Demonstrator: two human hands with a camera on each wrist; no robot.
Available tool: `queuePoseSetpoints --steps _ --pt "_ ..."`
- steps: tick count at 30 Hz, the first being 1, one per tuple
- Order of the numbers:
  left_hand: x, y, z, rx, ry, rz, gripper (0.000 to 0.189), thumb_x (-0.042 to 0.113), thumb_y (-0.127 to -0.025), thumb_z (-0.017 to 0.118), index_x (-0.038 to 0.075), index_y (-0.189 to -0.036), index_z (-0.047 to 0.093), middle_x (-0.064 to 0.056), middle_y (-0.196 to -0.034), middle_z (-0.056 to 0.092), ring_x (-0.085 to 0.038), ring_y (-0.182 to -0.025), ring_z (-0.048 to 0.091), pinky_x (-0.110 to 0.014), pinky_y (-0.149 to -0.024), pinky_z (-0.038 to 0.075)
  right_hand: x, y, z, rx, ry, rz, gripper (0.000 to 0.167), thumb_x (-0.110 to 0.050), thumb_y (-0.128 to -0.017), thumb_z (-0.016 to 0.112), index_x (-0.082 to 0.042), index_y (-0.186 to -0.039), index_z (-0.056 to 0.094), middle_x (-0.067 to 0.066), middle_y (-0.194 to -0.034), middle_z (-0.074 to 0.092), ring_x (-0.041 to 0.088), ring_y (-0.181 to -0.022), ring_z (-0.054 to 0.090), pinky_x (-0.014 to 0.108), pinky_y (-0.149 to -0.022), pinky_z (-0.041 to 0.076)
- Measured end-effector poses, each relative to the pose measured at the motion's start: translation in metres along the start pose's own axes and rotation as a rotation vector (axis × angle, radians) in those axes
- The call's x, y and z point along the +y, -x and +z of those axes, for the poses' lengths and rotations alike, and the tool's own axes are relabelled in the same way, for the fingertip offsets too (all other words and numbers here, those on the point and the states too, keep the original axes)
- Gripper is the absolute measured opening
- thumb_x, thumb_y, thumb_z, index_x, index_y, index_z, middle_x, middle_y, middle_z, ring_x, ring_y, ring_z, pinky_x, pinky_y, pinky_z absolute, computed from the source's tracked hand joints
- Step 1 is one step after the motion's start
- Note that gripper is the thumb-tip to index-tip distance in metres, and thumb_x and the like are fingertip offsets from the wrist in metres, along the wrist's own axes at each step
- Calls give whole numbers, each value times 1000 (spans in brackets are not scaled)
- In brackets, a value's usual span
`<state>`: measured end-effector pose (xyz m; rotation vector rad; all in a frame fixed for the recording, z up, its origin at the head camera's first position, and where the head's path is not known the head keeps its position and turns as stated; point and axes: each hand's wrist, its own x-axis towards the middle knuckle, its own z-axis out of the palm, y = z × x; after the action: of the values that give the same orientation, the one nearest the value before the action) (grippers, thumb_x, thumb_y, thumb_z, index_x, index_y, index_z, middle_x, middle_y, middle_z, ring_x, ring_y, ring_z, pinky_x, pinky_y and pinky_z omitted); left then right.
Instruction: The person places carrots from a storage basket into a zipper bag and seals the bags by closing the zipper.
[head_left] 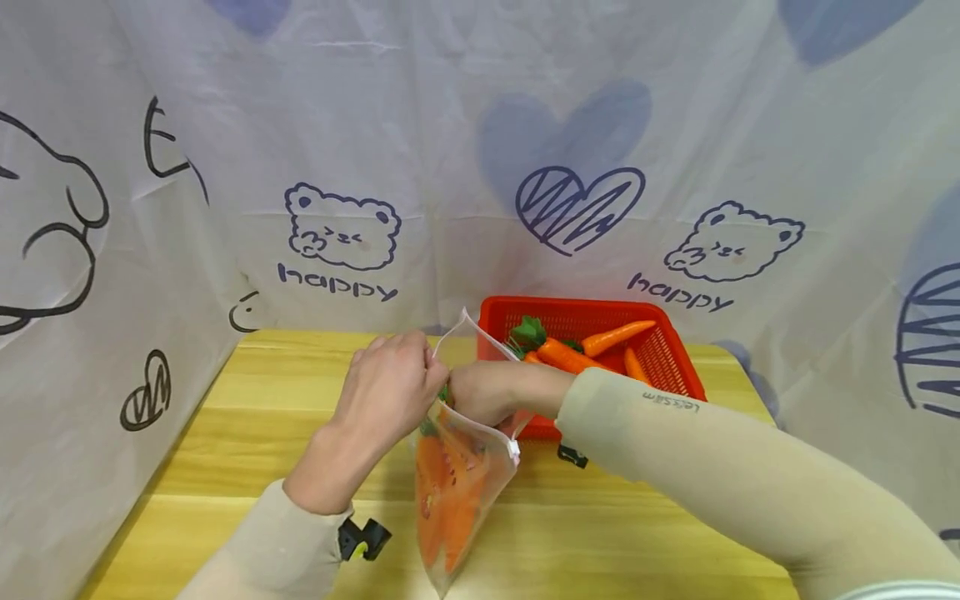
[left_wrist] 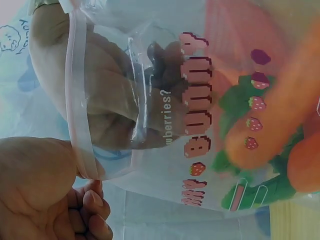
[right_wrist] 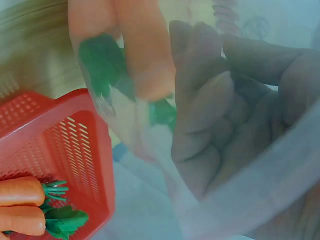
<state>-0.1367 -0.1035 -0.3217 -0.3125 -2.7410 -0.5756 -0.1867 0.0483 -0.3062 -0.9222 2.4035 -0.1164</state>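
Observation:
A clear zip bag (head_left: 495,475) printed with pink letters and strawberries hangs upright over the table, with several orange carrots (head_left: 450,508) inside it. My left hand (head_left: 393,379) pinches the bag's rim at the left side of its mouth. Through that mouth reaches my right hand (head_left: 483,390). In the right wrist view the fingers (right_wrist: 202,107) of this hand show through the plastic, loosely bent and holding nothing, beside the carrots' green tops (right_wrist: 105,65). A white zip slider (head_left: 513,450) sits at the mouth's near right corner.
Behind the bag and to its right stands a red plastic basket (head_left: 678,350) holding several carrots (head_left: 618,337) with green tops. The wooden table (head_left: 285,392) ends against a pale hanging cloth (head_left: 450,167) with drawings.

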Motion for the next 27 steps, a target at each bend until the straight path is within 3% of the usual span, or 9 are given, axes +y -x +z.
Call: queuePoseSetpoints --steps 2,4,8,10,13,17,20,27 --pt "-2 0 -1 -7 -3 -8 16 14 -89 56 13 -74 53 0 -68 52 -25 -66 51 -40 -65 42 2 5 -3 74 -1 10 44 -11 -94 63 -19 -54 46 -8 -50 38 6 -45 36 21 -45 31" --pt "-4 0 -2 -20 -6 -17 17 14 -89 56 13 -73 52 -1 -67 51 -25 -66 50 -40 -64 42 5 13 -6 213 39 62 41 -15 -94 66 -19 -57 47 -7 -53 37 10 -49 37 25 -47 32" --pt "-9 0 -6 -39 -9 -34 19 15 -89 54 14 -71 52 0 -65 49 -24 -64 50 -37 -61 40 15 30 -11 517 209 229 29 -29 -95 67 -16 -71 57 -1 -61 49 19 -58 54 36 -50 46" --pt "-13 0 -9 -42 -9 -40 20 15 -90 53 14 -70 51 -1 -64 48 -24 -63 49 -37 -60 39 21 37 -11 591 231 308 28 -36 -96 68 -13 -82 59 2 -67 54 23 -63 60 39 -52 50" --pt "-16 2 -14 -48 -11 -55 19 14 -90 53 13 -72 51 -1 -65 48 -24 -64 49 -36 -61 39 33 43 -9 554 166 355 34 -43 -95 70 -12 -86 58 1 -69 56 22 -64 59 36 -52 47" --pt "-18 6 -18 -64 -24 -57 17 15 -91 55 13 -74 55 0 -66 52 -25 -67 52 -39 -64 42 43 42 -4 472 -21 302 30 -32 -94 69 -15 -71 57 -2 -63 49 17 -59 50 30 -52 37" --pt "-19 9 -21 -70 -38 -45 15 14 -90 58 12 -75 57 1 -67 54 -25 -67 53 -40 -64 43 43 37 0 535 -111 238 27 -23 -92 65 -17 -68 58 -3 -62 49 17 -59 49 30 -54 36" --pt "-22 12 -25 -48 -84 -32 20 12 -87 58 13 -67 52 -1 -62 50 -26 -60 49 -39 -57 41 34 26 7 670 -75 215 20 -23 -93 63 -18 -73 59 -3 -62 52 18 -62 54 31 -54 40"
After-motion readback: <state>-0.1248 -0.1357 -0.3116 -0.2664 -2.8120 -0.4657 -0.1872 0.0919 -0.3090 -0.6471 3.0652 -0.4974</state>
